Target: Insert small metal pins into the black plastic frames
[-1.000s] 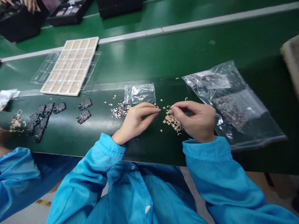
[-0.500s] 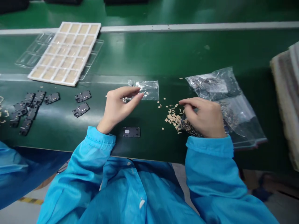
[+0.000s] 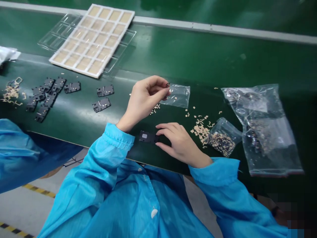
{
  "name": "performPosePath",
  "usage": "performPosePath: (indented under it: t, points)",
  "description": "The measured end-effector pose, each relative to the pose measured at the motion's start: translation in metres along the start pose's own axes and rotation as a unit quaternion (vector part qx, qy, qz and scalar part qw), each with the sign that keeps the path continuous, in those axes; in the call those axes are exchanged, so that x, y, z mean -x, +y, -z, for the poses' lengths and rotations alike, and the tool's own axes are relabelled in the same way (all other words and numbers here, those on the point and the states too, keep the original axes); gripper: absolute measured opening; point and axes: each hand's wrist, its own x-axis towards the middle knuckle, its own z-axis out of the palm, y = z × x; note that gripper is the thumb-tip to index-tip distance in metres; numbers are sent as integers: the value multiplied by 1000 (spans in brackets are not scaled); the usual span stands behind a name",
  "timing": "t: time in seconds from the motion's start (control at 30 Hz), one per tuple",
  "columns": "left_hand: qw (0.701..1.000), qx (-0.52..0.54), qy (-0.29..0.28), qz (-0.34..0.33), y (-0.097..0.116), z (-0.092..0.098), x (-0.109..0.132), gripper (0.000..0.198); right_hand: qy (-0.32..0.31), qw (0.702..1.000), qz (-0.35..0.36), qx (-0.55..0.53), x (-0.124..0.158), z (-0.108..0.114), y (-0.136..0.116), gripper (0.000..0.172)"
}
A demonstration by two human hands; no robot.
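Observation:
Between the thumb and forefinger of my left hand (image 3: 148,96) is a small dark piece (image 3: 167,84), raised over the edge of a small clear bag (image 3: 178,96). My right hand (image 3: 177,141) has its thumb and fingers apart at the right end of a black flat part (image 3: 146,136) lying on the green table (image 3: 128,115). Tiny tan pieces (image 3: 201,129) are scattered to the right, beside a small clear bag of dark and tan bits (image 3: 222,142). More tiny pieces (image 3: 156,108) lie under my left hand.
Several black parts (image 3: 50,98) lie at the left, near a tan pile (image 3: 12,93). A white-framed grid tray (image 3: 89,42) rests on clear plastic trays behind them. A large clear bag (image 3: 268,132) is at the right. Another person's blue sleeve (image 3: 16,148) shows at the left edge.
My right hand has moved left from the tan pieces to the black part, its fingers spreading. A small dark piece now shows in my left fingertips. The camera view has shifted and tilted.

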Motion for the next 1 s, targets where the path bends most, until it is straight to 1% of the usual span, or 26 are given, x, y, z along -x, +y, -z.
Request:
performPosePath:
  t: [0.1, 0.13, 0.17, 0.23, 0.33, 0.37, 0.43, 0.5, 0.53, 0.6, 0.67, 0.7, 0.73, 0.8, 0.87, 1.0]
  points:
    - [1000, 10, -8, 0, 0, -1, 1, 6, 0, 1000, 5, 21, -2, -4, -4, 40]
    - [1000, 13, -10, 1, 0, -1, 1, 5, 5, 999, 7, 32, -3, -6, -6, 43]
    - [1000, 18, -12, 4, 0, -2, 1, 5, 12, 999, 8, 37, -4, -8, -8, 41]
    - [999, 32, -20, 14, 1, -3, 2, 5, 23, 1000, 3, 16, -6, -12, -11, 31]
    - [997, 52, -48, 41, 3, -2, 2, 6, 36, 995, -23, -86, -8, -7, -10, 14]
    - [995, 54, -60, 49, 4, -2, 2, 6, 39, 991, -33, -127, -8, -3, -7, 11]
    - [993, 54, -87, 57, 6, 0, 2, 7, 46, 977, -48, -201, -6, 8, 0, 14]
    - [991, 51, -113, 59, 8, 1, 2, 7, 66, 959, -79, -263, -3, 19, 12, 19]
    - [989, 47, -126, 61, 10, 2, 2, 7, 89, 946, -106, -293, -2, 23, 19, 21]
    - [986, 33, -152, 67, 12, 2, 2, 8, 163, 907, -169, -349, 1, 28, 34, 25]
    - [981, 16, -179, 73, 14, 1, 3, 8, 247, 863, -215, -384, 3, 28, 47, 25]
    - [978, 11, -192, 76, 14, 0, 4, 8, 280, 849, -226, -388, 3, 28, 52, 23]
    - [976, 9, -203, 79, 14, -1, 4, 8, 305, 841, -231, -383, 3, 27, 55, 21]
    - [971, 12, -221, 91, 14, -4, 6, 8, 328, 840, -231, -365, 1, 26, 56, 15]
    - [964, 18, -240, 110, 13, -8, 7, 8, 335, 847, -226, -345, 0, 27, 53, 13]
    - [950, 16, -275, 149, 13, -15, 9, 6, 340, 867, -221, -289, 1, 29, 42, 15]
